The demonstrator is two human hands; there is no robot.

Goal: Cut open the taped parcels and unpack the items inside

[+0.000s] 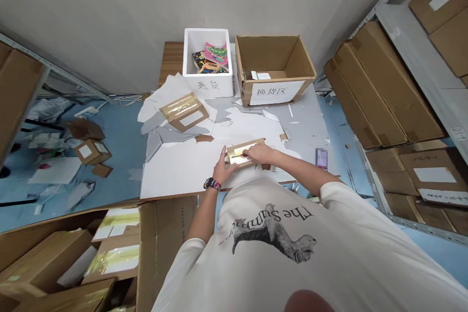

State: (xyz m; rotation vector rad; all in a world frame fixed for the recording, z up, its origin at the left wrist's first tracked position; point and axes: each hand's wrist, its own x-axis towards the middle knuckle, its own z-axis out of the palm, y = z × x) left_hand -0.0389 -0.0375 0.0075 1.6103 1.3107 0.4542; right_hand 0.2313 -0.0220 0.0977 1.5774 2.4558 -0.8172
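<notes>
Brown cardboard box (244, 151): lay between both hands, long axis sideways, right end slightly farther.
Left hand (222, 168): held the box's left end in a narrow grip.
Right hand (259, 153): rested over the box, on a red-tipped item (243, 155); grip unclear.
Beyond the grip: a taped box (185, 112) lay on white board (175, 175).

The wooden table (171, 56) is covered in white foam board (179, 170) littered with grey scraps (153, 141) — beyond my left hand (223, 166) lies a taped cardboard box (184, 112), and farther ahead of my right hand (259, 153) stand a white foam box (207, 83) and an open carton (274, 70).
</notes>
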